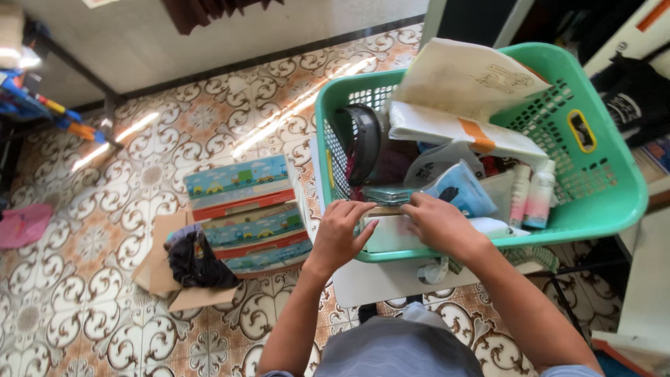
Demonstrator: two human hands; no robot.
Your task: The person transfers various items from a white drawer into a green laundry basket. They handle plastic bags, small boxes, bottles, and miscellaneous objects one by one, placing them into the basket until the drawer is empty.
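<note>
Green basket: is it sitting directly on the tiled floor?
No, the green basket rests on a raised white surface, above the tiled floor.

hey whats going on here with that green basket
A person is reaching into a crowded green laundry basket with both hands. The left hand and right hand rest on a flat white box at the near edge. Bottles, bags and papers fill the rest. A patterned box lies on the tiled floor.
</note>
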